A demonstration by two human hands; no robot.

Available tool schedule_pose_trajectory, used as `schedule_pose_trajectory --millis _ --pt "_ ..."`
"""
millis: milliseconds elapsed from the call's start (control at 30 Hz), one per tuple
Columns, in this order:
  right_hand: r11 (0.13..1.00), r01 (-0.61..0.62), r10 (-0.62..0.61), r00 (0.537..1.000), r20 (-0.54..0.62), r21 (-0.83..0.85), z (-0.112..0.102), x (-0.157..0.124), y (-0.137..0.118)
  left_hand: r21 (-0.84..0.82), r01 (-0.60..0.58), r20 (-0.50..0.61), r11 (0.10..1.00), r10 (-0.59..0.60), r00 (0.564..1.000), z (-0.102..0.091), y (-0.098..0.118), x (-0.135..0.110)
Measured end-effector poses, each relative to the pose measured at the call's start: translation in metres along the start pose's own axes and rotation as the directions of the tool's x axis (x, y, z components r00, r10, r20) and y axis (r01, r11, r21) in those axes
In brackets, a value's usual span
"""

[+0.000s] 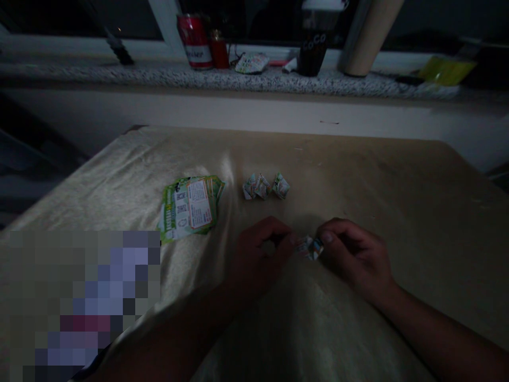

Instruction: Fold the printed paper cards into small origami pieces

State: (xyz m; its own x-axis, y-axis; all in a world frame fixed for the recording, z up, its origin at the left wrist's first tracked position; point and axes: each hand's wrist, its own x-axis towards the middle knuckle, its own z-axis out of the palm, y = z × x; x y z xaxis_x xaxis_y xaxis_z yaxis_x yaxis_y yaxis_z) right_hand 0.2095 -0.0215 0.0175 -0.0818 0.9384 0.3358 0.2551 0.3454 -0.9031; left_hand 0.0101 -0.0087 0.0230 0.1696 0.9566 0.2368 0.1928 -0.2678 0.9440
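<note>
Between my two hands is a small folded paper piece [309, 248], printed in white, blue and orange. My left hand [262, 252] pinches its left end between thumb and forefinger. At its right end, my right hand [356, 254] pinches it the same way, with the other fingers curled. Beyond my hands, three similar folded paper pieces [262, 187] sit in a row on the table; two touch or nearly touch, and the third stands slightly apart at the right. A stack of green printed paper sheets [193, 207] lies to the left.
A cream cloth [382, 185] covers the table. Behind it, a speckled stone windowsill [159, 77] carries a red can [195, 42], a red bottle [218, 50], a crumpled printed packet [252, 62], a dark cup [316, 42], a tan cylinder [368, 37] and a yellow object [447, 70]. The lower left is pixelated.
</note>
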Motion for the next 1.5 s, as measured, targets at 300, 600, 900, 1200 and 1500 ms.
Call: schedule_pose_trajectory --millis 300,600,900,1200,1500 --pt "0.947 -0.115 0.175 0.967 -0.183 0.300 0.007 0.001 0.013 0.069 -0.241 0.112 0.968 0.233 0.966 -0.001 -0.001 0.001" --pt "0.945 -0.144 0.216 0.949 -0.230 0.294 0.018 -0.003 0.003 -0.010 -0.534 0.291 0.845 0.513 0.807 0.010 0.000 -0.007" --pt "1.000 0.010 -0.011 0.970 -0.244 -0.005 0.012 -0.006 0.003 -0.058 -0.296 0.349 0.953 0.297 0.889 0.007 0.003 -0.009" --pt "0.969 0.138 -0.134 0.990 0.031 -0.204 0.011 -0.013 0.006 -0.053 -0.054 0.401 0.997 0.070 0.913 0.009 -0.007 -0.004" --pt "0.991 -0.066 0.039 0.975 0.217 0.119 0.005 -0.006 0.000 -0.184 0.090 0.255 0.979 -0.041 0.966 0.003 -0.011 -0.003"
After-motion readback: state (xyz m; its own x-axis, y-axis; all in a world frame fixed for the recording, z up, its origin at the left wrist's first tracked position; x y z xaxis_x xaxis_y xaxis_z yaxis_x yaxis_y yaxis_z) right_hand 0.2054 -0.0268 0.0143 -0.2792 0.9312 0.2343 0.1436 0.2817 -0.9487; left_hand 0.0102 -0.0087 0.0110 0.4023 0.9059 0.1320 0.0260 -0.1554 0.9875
